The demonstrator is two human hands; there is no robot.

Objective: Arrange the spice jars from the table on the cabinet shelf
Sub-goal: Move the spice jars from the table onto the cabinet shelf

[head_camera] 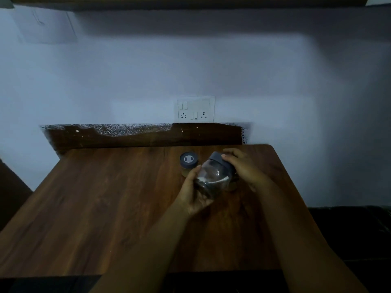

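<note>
A: Where is the clear glass spice jar with the dark grey lid (213,178)?

B: Lifted above the brown wooden counter (105,208), tilted, lid toward the wall. The left hand (195,194) cups its base with curled fingers; the right hand (243,168) grips its lid end.

A: Any other?

B: A second glass jar with a grey lid and yellowish contents (189,162) stands upright on the counter, just behind the left hand. A white switch-and-socket plate (195,108) sits on the wall.
</note>
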